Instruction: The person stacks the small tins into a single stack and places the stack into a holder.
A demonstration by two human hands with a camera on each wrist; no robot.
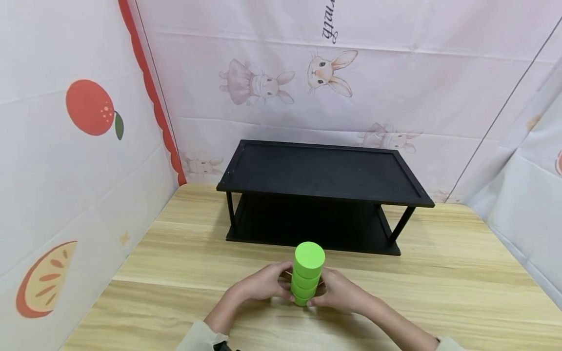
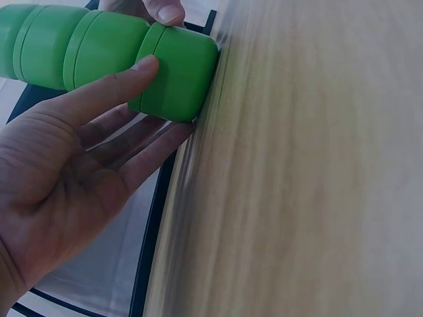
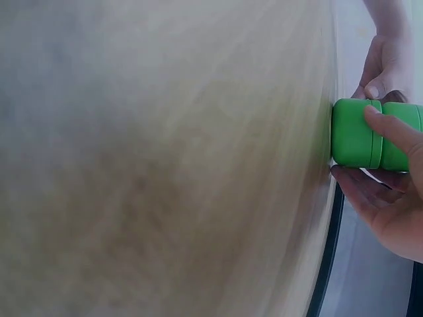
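A stack of several bright green round containers stands upright on the wooden table. From the left, my left hand holds its lower part, with the thumb in front and the fingers behind. My right hand grips it the same way on the right. In the left wrist view, the left thumb lies across the seam above the bottom container. The right wrist view shows the right thumb on the bottom container's upper edge and the fingers curved round it. The bottom container appears to touch the table.
Behind the stack stands a black two-tier rack, with thin posts between its upper and lower boards. The wooden table extends to both sides. Printed cloths with rabbits and fruit hang at the back and sides.
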